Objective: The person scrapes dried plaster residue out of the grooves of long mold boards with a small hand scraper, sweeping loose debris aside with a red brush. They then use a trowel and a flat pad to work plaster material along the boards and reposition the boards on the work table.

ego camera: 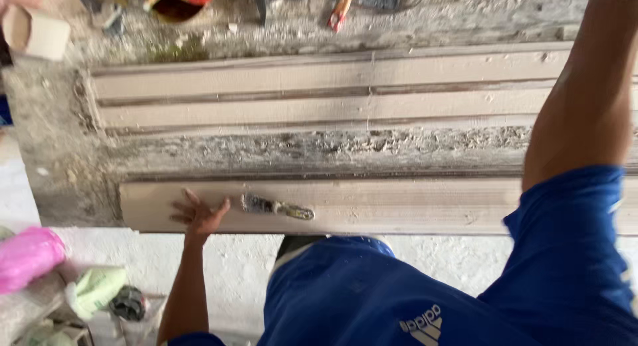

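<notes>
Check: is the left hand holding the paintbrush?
No. The left hand lies flat and open on the wooden plank, while the paintbrush rests on the plank just beside it, untouched.

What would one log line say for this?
left hand: flat on board | brush: lying on board | right hand: out of view

Background stuff, going off the rough grey concrete slab: a cream cardboard tube sits past its top-left corner, an orange-handled tool lies beyond its far edge, and a pink plastic bag plus a crumpled pale green bag sit below its near-left corner.
</notes>
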The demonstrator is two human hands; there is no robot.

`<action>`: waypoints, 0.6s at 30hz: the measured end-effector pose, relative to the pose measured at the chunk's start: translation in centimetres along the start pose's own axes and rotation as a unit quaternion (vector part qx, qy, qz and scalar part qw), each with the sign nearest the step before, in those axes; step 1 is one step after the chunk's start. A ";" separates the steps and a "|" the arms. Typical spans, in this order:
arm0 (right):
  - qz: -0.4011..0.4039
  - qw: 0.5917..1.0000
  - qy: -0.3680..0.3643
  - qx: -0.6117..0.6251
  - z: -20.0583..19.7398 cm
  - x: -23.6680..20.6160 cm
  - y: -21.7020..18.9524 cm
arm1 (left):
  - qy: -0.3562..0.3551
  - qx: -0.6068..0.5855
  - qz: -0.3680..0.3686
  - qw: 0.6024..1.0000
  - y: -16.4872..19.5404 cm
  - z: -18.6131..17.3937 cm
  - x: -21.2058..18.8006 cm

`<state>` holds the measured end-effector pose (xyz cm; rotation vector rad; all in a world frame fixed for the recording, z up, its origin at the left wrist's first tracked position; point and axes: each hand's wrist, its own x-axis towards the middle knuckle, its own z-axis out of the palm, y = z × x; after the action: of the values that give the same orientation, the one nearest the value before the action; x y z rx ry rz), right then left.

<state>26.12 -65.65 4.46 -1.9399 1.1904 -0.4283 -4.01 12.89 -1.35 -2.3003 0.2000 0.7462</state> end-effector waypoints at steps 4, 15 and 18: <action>0.030 0.935 -0.085 0.344 -4.3 -5.9 0.7 | -0.123 -0.501 -0.183 0.837 -0.7 -1.5 0.3; 0.187 0.749 -0.248 0.585 -12.8 -30.3 7.8 | -0.364 -0.592 -0.139 0.705 -1.3 -0.7 1.2; 0.205 0.817 -0.151 0.518 -14.3 -33.3 10.1 | -0.266 -0.542 -0.106 0.790 -0.8 0.2 1.3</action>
<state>-5.51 -45.95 9.46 -0.7372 0.8352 -0.3902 -2.82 13.67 -1.73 -2.8740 -0.9841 1.6355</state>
